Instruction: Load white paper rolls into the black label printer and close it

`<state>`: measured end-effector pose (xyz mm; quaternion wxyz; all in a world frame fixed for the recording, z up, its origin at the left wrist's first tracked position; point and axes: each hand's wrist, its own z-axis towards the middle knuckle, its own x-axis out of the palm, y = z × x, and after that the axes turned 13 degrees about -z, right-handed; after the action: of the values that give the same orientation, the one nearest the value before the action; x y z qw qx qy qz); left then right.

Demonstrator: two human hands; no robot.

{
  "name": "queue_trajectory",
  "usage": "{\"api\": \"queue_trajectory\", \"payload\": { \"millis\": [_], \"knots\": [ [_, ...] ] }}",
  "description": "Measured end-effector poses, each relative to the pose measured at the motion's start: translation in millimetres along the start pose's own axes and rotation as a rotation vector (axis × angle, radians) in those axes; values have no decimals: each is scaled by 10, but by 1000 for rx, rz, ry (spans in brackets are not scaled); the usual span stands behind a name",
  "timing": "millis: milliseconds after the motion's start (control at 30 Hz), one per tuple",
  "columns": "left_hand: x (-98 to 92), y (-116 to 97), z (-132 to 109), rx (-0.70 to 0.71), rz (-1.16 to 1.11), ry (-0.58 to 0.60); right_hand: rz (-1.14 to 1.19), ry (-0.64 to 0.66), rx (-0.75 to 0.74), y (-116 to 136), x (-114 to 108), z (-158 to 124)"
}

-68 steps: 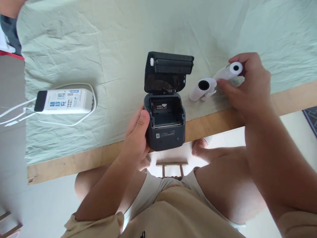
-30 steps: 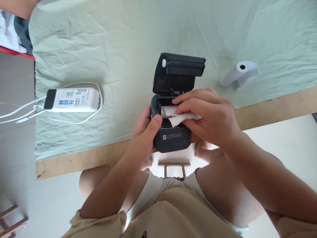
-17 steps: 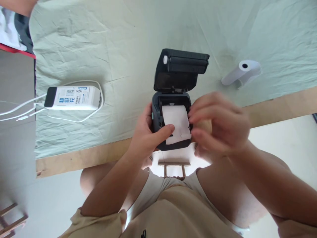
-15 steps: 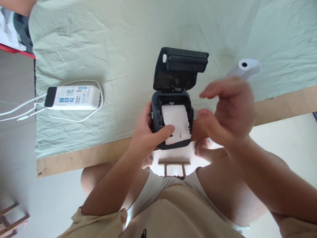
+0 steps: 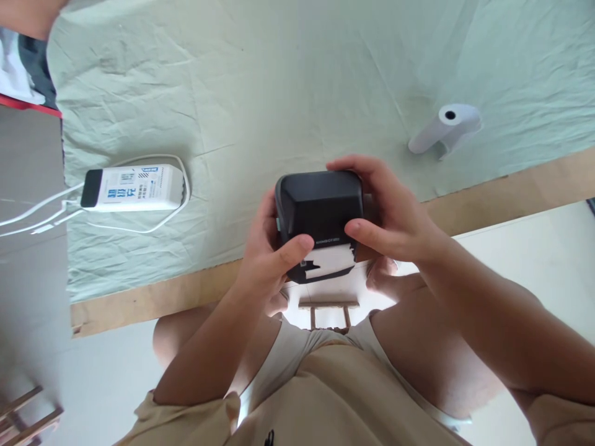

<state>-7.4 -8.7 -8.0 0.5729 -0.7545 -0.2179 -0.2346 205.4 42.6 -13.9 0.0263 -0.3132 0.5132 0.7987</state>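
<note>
A small black label printer [image 5: 320,210] sits at the table's near edge with its lid down. A torn strip of white paper [image 5: 329,262] sticks out of its front slot. My left hand [image 5: 267,260] grips the printer's left side, thumb pressed on the front. My right hand [image 5: 388,214] clasps the right side, fingers over the lid's back edge and thumb on the front. A second white paper roll [image 5: 442,127] lies on the cloth to the far right, untouched.
A pale green cloth [image 5: 242,93] covers the wooden table [image 5: 511,192]. A white power bank [image 5: 132,187] with white cables lies at the left. A grey surface [image 5: 28,217] and red-edged items are at the far left. My knees are below the table edge.
The right hand put a paper roll into the open printer, drew the paper end forward, let go, then swung the lid down. The printer is now closed with both hands on it.
</note>
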Motion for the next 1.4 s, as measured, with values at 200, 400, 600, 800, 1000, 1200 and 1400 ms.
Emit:
{"api": "queue_trajectory", "payload": {
  "millis": [200, 400, 600, 800, 1000, 1200, 1400],
  "knots": [
    [22, 0, 22, -67, -11, -30, 30, 152, 154, 0, 8, 45],
    [39, 6, 55, -44, -56, -50, 47, 132, 184, 19, 1, 51],
    [98, 45, 93, -57, -116, -184, 54, -10, 155, -48, 28, -19],
    [77, 76, 127, -20, -172, -303, -81, -99, 56, -102, 34, -60],
    [110, 20, 123, -64, -109, -278, -107, -152, 15, 87, -85, -4],
    [77, 10, 107, -172, -84, -299, -48, -480, 40, 293, -56, 24],
    [115, -63, 7, -176, 37, -137, -485, -374, -26, 345, -8, 43]
  ]
}}
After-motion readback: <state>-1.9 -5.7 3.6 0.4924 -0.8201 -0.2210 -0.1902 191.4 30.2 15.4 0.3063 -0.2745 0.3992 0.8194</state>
